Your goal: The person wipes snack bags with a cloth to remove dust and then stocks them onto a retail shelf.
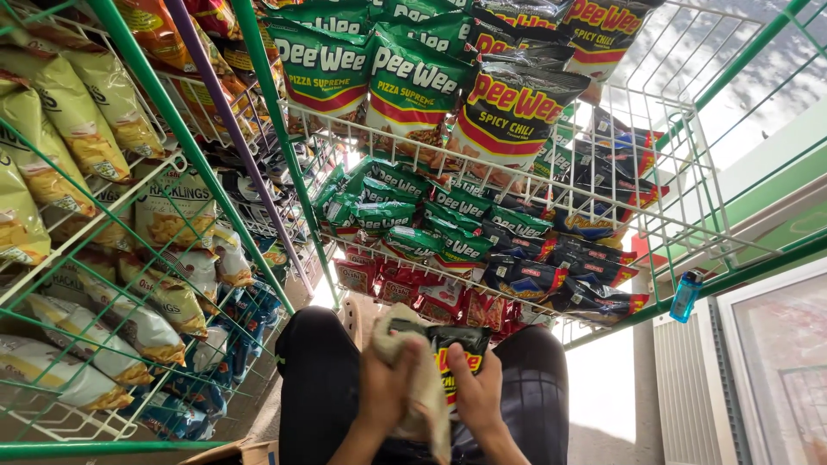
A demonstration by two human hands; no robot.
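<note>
Single head view, tilted down over lap, close to hands, facing green wire snack rack (pixel 293 172) ahead.

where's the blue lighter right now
In the head view the blue lighter hangs at the right, just below the lower right corner of the white wire rack, beside the green frame bar and right of the black snack bags.

Black-red snack packet (pixel 454 362), beige cloth (pixel 412 372), seemingly plain.
</note>
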